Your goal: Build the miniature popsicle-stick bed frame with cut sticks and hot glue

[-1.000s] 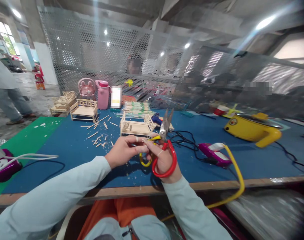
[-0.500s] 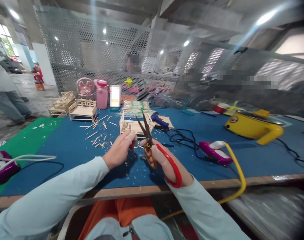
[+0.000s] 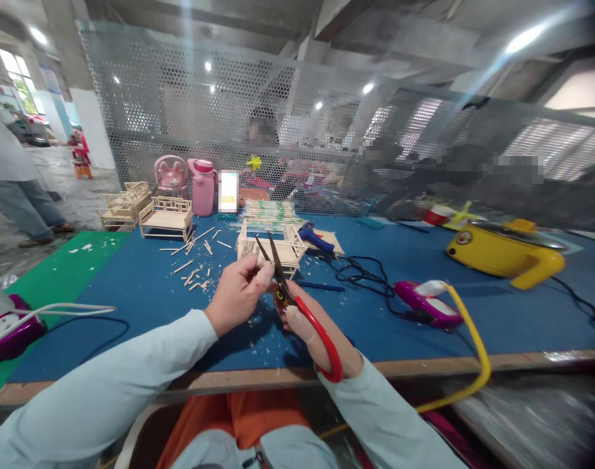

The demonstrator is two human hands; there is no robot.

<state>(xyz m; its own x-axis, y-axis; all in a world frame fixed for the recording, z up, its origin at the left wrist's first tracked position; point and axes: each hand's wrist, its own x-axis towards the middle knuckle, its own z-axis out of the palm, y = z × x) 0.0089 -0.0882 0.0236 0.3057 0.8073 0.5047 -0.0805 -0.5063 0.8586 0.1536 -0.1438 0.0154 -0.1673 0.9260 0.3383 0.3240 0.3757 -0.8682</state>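
Observation:
My right hand grips a pair of scissors with red handles and dark blades. The blades point up and away, parted a little. Close beside them, my left hand has thumb and fingertips pinched together at the blades' left side; whatever is between them is too small to make out. Pale coverings show on some fingertips. Just beyond both hands a small wooden model bench stands on the blue table mat, partly hidden by the scissors and left hand.
Cut wooden sticks lie left of my hands. Further left stands another model bench. A blue glue gun, its black cord, a purple power strip and a yellow electric pot are rightward. Behind rises a perforated metal screen.
My right hand has brought the scissors left, and their tips now lean left. My left hand has turned, its thumb pressed on the fingers next to the blades. The view has shifted slightly.

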